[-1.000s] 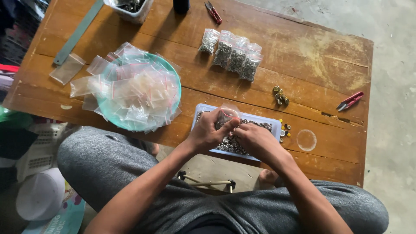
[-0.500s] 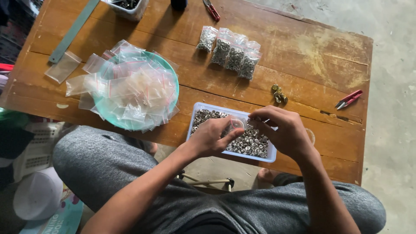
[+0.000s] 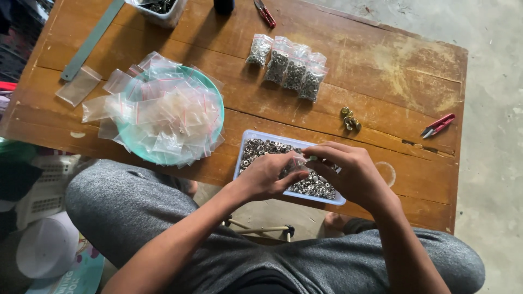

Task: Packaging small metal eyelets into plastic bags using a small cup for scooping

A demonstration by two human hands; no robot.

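Observation:
A shallow white tray (image 3: 248, 142) full of small metal rings sits at the near edge of a worn wooden table (image 3: 381, 71). My left hand (image 3: 269, 175) and my right hand (image 3: 348, 174) hover over the tray, fingertips meeting on a small clear zip bag (image 3: 297, 161). The left hand pinches the bag's edge; the right hand's fingers close at its mouth. To the left stands a teal bowl (image 3: 218, 100) heaped with empty clear zip bags (image 3: 163, 117). Several filled bags (image 3: 289, 66) of rings lie in a row farther back.
A few brass pieces (image 3: 350, 118) lie right of the filled bags. Red snips (image 3: 437, 126) rest near the right edge, another red tool (image 3: 265, 13) at the back. A grey metal strip (image 3: 90, 41) and a loose bag (image 3: 78, 85) lie far left. A white bin (image 3: 160, 10) stands behind.
Both hands stayed over the tray; the right hand drew back in from the tray's right end and now meets the left hand at the small bag.

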